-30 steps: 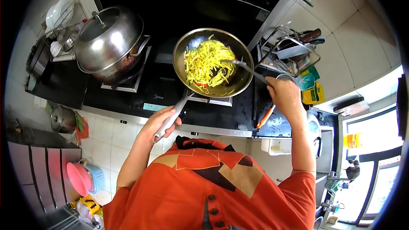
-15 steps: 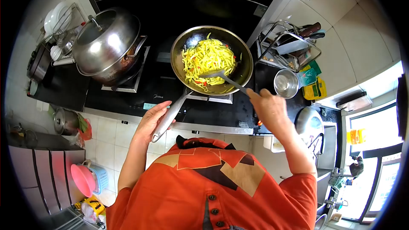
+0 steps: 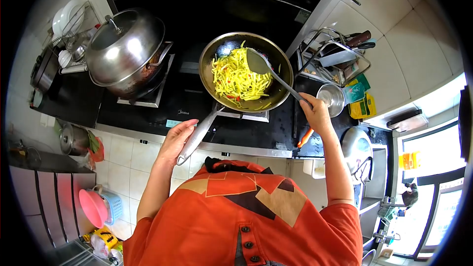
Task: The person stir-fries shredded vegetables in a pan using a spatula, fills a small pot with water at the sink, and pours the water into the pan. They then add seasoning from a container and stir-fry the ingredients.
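Observation:
A dark wok on the right burner holds yellow-green shredded vegetable with bits of red pepper. Low on the wok's long grey handle is my left hand, its fingers curled loosely against it. Part of that grip is hidden behind the handle. My right hand is closed round the end of a grey spatula. The spatula's broad blade is over the upper right of the shreds, its flat face showing.
On the left burner stands a big lidded steel pot. Right of the wok are a knife rack, a steel bowl and yellow and green packets. An orange-handled tool lies near the counter's front edge.
The spatula blade has moved from the lower part of the shreds up and right. My right hand has shifted slightly right and up, uncovering the orange handle. My left hand stays at the wok handle.

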Available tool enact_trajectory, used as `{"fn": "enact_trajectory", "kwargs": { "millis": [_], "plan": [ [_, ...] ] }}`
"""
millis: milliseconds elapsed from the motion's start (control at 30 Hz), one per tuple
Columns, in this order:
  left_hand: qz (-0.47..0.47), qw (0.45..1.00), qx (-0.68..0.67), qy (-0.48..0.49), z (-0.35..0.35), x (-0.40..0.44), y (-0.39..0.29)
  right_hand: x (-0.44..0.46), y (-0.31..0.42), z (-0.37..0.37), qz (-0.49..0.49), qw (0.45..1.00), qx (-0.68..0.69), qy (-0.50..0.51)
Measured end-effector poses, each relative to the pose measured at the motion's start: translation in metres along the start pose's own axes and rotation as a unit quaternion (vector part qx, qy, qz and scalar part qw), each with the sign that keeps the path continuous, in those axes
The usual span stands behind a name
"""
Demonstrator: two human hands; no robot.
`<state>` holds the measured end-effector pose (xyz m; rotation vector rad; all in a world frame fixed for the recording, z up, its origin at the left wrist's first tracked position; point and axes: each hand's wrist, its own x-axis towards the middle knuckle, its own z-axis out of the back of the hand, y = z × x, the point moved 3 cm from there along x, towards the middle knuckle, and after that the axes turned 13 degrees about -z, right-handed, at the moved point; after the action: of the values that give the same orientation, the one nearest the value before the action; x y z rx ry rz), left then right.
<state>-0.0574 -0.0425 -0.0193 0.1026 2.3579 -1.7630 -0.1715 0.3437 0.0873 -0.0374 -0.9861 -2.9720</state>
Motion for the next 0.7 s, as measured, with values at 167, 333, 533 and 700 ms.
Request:
{"fn": "enact_trajectory", "kwargs": {
  "millis": [167,333,533,700],
  "plan": [
    [-0.008,1.000,0.007,-0.009,0.002,0.001,-0.002,0.006,-0.036,-0.020,-0.043,0.994,0.088,0.048],
    [-0.011,1.000,0.005,-0.013,0.006,0.004,0.006,-0.011,-0.033,-0.022,-0.248,0.917,0.272,0.154],
    [-0.016,1.000,0.009,-0.021,0.008,0.005,0.001,-0.021,-0.035,-0.018,-0.271,0.894,0.319,0.160],
    [-0.012,0.999,-0.002,-0.044,0.003,0.002,-0.006,-0.027,-0.024,-0.001,-0.234,0.922,0.279,0.133]
  ]
}}
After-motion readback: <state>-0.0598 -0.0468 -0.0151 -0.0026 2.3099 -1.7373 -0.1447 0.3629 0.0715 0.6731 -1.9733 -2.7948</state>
